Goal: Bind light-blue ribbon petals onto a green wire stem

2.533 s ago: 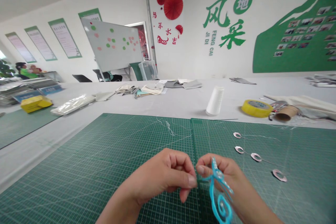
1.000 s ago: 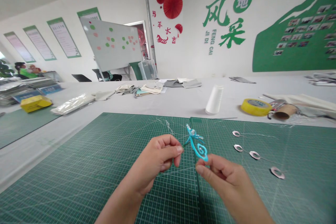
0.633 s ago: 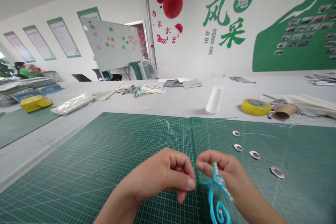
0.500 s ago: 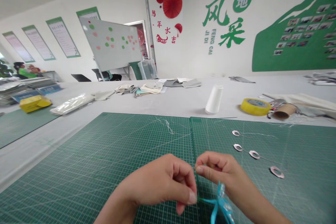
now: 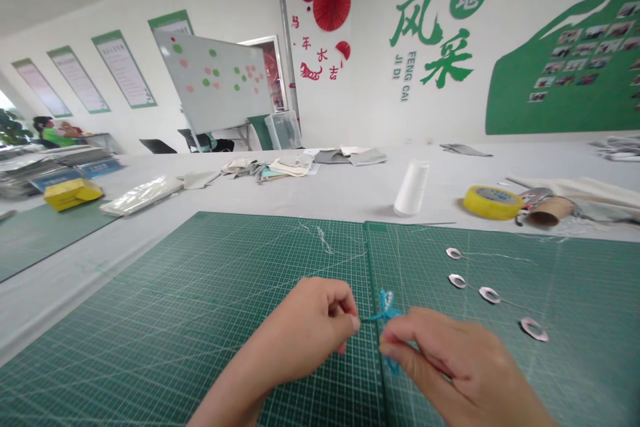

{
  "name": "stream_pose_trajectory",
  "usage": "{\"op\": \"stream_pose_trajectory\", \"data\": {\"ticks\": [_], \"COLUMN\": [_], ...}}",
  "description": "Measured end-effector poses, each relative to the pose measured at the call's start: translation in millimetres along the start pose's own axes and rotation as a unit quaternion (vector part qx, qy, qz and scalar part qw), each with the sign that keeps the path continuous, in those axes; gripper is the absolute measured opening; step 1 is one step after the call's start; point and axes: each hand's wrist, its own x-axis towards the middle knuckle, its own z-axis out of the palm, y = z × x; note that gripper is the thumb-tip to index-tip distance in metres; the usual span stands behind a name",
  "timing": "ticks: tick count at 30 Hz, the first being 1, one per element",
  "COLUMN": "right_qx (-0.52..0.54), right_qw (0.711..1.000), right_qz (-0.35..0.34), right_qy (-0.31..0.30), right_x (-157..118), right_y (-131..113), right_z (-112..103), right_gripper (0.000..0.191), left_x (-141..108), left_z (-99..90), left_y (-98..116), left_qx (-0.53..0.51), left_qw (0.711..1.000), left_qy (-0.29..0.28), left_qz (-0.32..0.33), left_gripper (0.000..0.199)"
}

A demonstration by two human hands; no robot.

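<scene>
A bright blue ribbon bow (image 5: 387, 307) with a glittery silver strip hangs over the cutting mats, its narrow tail running left. That tail is pinched between the thumb and forefinger of my left hand (image 5: 317, 330). My right hand (image 5: 445, 357) is closed, thumb against forefinger, just in front of the bow and hiding part of it. Whether its fingertips hold a thread or the ribbon itself, I cannot make out. Beneath both hands lie two green gridded cutting mats (image 5: 210, 293) side by side.
Several pale rings (image 5: 489, 295) with threads lie on the right mat. Beyond it stand a white thread cone (image 5: 412, 188), a yellow tape roll (image 5: 493, 203) and a cardboard tube (image 5: 550, 211). Fabric scraps (image 5: 290, 165) lie farther back; a yellow box (image 5: 73, 194) sits at left.
The blue bow has risen and shifted left with my left hand, which moved slightly up. My right hand has come lower and in front of the bow, covering part of it.
</scene>
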Motion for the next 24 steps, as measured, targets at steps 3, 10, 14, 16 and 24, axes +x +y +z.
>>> {"op": "stream_pose_trajectory", "data": {"ticks": [3, 10, 14, 16, 24], "right_qx": [-0.045, -0.043, -0.004, 0.01, 0.147], "right_qw": [0.998, 0.999, 0.999, 0.997, 0.966], "right_qz": [-0.039, -0.008, 0.027, 0.051, 0.205], "right_qy": [0.002, 0.009, 0.031, 0.05, 0.065], "right_x": [-3.6, -3.5, -4.3, -3.9, 1.0], "right_y": [0.0, 5.5, 6.6, 5.2, 4.8], "right_z": [5.6, 13.2, 17.1, 19.0, 24.5], "right_gripper": [0.022, 0.022, 0.02, 0.02, 0.023], "left_x": [1.1, 4.4, 4.0, 3.4, 3.3], "left_z": [-4.2, -9.8, -10.4, -10.1, -9.7], "left_y": [1.9, 6.0, 5.6, 6.7, 10.2], "left_qx": [-0.021, -0.088, -0.127, -0.16, -0.295], "left_qw": [1.0, 0.995, 0.99, 0.985, 0.955], "left_qy": [0.018, 0.049, 0.064, 0.068, 0.038], "left_qz": [-0.001, 0.011, 0.009, 0.0, -0.003], "left_gripper": [0.01, 0.01, 0.01, 0.01, 0.014]}}
